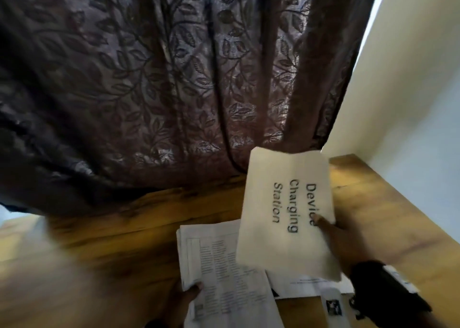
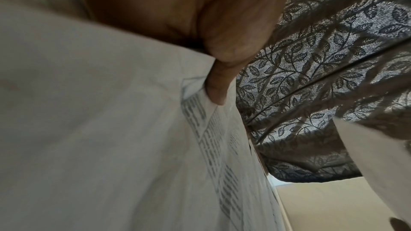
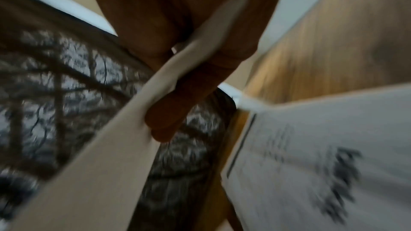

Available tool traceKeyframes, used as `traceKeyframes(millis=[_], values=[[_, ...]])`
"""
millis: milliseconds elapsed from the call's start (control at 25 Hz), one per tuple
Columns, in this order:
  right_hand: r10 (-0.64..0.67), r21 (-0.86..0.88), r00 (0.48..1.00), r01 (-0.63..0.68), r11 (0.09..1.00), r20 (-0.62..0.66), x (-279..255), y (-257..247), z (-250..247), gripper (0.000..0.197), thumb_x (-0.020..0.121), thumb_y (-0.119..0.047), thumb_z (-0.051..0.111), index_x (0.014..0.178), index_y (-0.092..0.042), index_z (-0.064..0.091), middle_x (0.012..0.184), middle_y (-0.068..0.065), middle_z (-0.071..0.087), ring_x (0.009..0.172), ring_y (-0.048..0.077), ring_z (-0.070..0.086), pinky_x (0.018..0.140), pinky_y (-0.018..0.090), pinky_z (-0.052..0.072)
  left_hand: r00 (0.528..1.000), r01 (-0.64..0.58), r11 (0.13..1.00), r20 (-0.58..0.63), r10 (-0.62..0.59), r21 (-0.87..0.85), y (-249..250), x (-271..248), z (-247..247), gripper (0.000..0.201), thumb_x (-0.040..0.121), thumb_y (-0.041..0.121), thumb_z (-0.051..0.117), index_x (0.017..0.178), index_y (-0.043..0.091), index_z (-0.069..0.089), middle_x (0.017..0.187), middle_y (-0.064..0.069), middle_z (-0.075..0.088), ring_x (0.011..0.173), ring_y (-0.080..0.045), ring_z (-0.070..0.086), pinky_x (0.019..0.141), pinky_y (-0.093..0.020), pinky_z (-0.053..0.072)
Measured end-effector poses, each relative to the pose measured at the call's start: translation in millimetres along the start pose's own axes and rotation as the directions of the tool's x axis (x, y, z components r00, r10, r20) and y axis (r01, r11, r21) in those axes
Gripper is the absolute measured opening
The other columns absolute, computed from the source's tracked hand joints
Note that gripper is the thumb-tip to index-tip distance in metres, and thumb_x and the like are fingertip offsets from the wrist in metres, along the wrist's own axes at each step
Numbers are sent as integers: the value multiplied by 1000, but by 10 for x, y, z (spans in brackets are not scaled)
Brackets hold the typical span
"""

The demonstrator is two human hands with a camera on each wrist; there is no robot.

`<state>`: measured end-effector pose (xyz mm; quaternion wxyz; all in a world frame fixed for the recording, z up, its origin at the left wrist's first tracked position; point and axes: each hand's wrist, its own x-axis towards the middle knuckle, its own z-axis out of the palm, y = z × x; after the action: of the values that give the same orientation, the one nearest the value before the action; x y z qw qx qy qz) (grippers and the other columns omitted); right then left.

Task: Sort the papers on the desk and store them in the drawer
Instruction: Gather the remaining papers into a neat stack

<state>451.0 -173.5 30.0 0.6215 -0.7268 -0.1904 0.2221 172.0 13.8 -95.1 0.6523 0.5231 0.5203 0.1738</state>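
Note:
My right hand [image 1: 333,238] pinches a sheet printed "Device Charging Station" [image 1: 281,203], lifted above the wooden desk [image 1: 139,228]; the thumb lies on top, fingers under. The right wrist view shows the same sheet [image 3: 106,147] edge-on between thumb and fingers [image 3: 169,120]. My left hand [image 1: 186,295] grips a stack of printed papers [image 1: 224,265] at its near left corner. In the left wrist view my thumb [image 2: 218,87] presses on that stack [image 2: 111,147]. More papers [image 1: 311,283] lie on the desk under my right hand. No drawer is in view.
A dark leaf-patterned curtain [image 1: 174,79] hangs behind the desk and drapes onto its back edge. A pale wall [image 1: 403,103] bounds the desk on the right. A black wrist strap [image 1: 378,285] sits on my right arm.

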Motion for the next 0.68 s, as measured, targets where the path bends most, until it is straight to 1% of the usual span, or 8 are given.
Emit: traceKeyframes(millis=[80,160,240,320,400,440,560,680], values=[[52,-77,983,-39,996,177,-187,256,292,19,87,-16,69,106,-15,71,99,2,77,89,26,74,82,52,58,995,75,996,64,-72,-46,21,-78,-52,81,69,51,78,132,11,48,124,-7,58,116,-37,56,106,-48,41],[98,-232,943,-23,972,318,-343,518,515,24,83,-23,70,108,-20,71,100,-5,76,90,16,73,83,46,59,985,156,978,92,-144,-138,-45,-118,-124,68,74,67,58,122,19,57,121,-10,63,108,-31,61,102,-54,45],[184,-380,912,-33,925,368,-455,713,656,21,86,-25,67,108,-27,68,100,-13,75,88,5,72,82,37,60,987,153,973,85,-140,-172,-49,-176,-120,51,83,66,52,112,25,60,123,-8,63,109,-29,61,100,-51,48],[235,-451,891,-38,892,388,-519,803,743,21,87,-25,64,107,-28,65,102,-15,73,88,1,69,82,29,59,995,95,986,34,-91,-134,-11,-203,-79,57,80,65,59,115,20,60,116,0,63,113,-32,59,98,-44,48],[259,-504,878,-24,864,402,-548,800,828,23,86,-26,64,109,-29,62,101,-18,71,88,-1,67,75,18,55,999,37,993,44,-32,-114,27,-199,-26,56,79,50,69,119,13,57,107,5,65,114,-32,60,91,-36,49],[268,-529,876,-18,849,400,-552,788,863,24,87,-29,64,110,-32,59,101,-18,68,88,-1,65,71,13,52,997,38,994,64,-32,-101,-25,-159,-28,71,70,49,79,125,10,57,107,2,68,110,-30,63,88,-36,52],[195,-618,937,28,786,291,-435,748,826,23,90,-35,64,111,-35,53,95,-15,64,81,-1,63,64,13,51,997,2,995,74,5,-96,-171,-43,-75,92,55,45,90,132,10,53,106,-4,69,97,-24,65,81,-36,54],[31,-779,999,10,627,37,-153,722,482,37,87,-47,65,117,-27,58,109,-4,64,92,11,61,82,27,52,995,-40,999,93,41,-13,-205,30,-90,83,59,44,87,129,14,53,94,7,65,89,-20,60,87,-38,49]])
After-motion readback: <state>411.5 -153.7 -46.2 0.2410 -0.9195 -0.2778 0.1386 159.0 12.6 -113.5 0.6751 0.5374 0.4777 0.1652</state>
